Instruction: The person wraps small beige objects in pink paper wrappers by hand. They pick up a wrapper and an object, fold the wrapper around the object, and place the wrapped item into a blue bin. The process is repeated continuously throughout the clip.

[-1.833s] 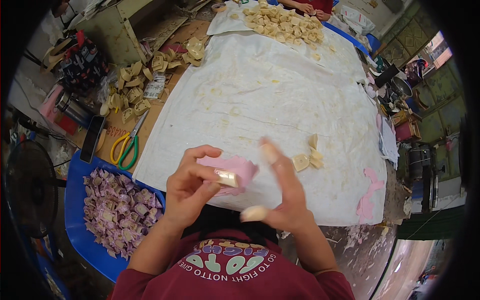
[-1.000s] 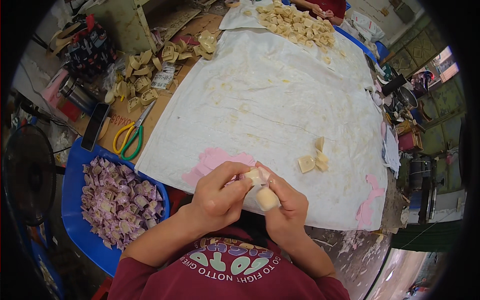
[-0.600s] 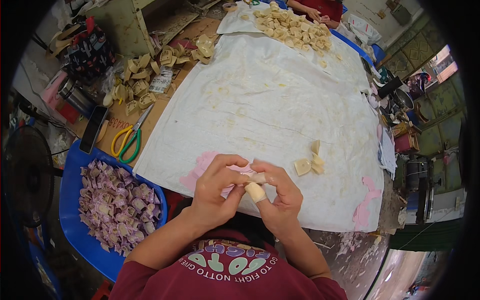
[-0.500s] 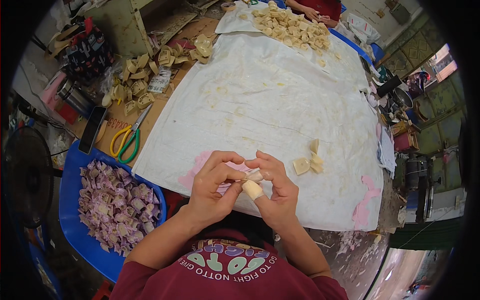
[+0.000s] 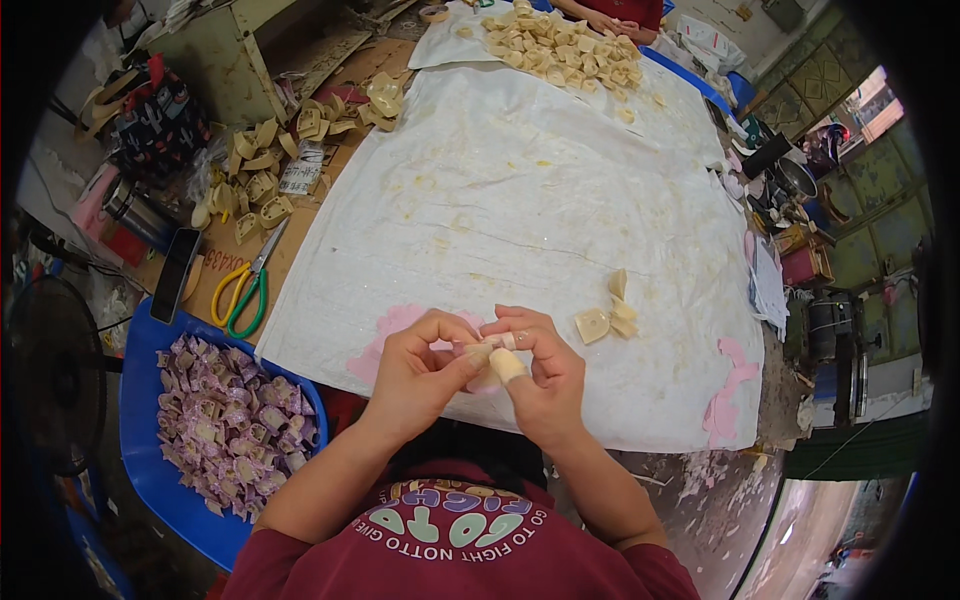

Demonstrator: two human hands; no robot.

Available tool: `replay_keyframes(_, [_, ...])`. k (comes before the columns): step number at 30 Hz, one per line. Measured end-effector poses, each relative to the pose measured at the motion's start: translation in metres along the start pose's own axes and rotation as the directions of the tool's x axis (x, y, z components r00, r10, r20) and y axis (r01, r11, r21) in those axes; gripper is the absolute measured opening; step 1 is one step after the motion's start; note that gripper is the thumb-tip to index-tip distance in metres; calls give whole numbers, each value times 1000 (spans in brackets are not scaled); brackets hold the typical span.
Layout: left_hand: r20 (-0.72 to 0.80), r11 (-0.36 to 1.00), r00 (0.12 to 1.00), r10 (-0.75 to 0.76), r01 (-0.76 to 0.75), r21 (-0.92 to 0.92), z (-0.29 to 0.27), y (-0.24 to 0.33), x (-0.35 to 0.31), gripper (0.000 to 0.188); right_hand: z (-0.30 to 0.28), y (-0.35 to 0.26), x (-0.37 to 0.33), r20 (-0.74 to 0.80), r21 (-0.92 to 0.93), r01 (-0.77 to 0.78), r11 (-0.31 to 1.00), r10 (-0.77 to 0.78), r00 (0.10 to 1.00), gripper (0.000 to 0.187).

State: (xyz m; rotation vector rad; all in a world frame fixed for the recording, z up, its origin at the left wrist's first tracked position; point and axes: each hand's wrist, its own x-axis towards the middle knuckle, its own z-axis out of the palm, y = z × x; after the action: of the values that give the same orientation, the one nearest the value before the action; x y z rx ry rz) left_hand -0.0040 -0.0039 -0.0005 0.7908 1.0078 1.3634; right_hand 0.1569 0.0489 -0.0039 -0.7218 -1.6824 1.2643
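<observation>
My left hand (image 5: 412, 378) and my right hand (image 5: 548, 378) meet above the near edge of the white-covered table. Both are closed in a pinch around a small pale piece (image 5: 478, 353), mostly hidden by the fingers. A beige wrap covers my right thumb, and a paler one is on a right finger. Behind the left hand, thin pink sheet scraps (image 5: 376, 347) lie on the cloth. To the right of my hands sit several small beige moulded pieces (image 5: 592, 325).
At lower left, a blue tub (image 5: 137, 405) holds many purple-pink covered pieces (image 5: 228, 425). Scissors (image 5: 244, 293), a phone (image 5: 177, 275) and beige shells (image 5: 262, 187) lie left of the white cloth (image 5: 450, 215). A beige heap (image 5: 565, 55) sits before another person (image 5: 625, 12).
The fingers of my two hands have drawn closer together, and the right thumb has tilted more upright. The table and surroundings have shifted slightly left in the view.
</observation>
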Motion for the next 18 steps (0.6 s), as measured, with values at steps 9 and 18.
replay_keyframes(9, [-14, 935, 976, 217, -204, 290, 2, -3, -1, 7, -8, -7, 10, 137, -366, 158, 917, -115, 984, 13])
replay_keyframes(18, [-71, 1000, 998, 0, 0, -1, 17, 0, -1, 26, -13, -7, 17, -103, -336, 195, 922, -242, 965, 13])
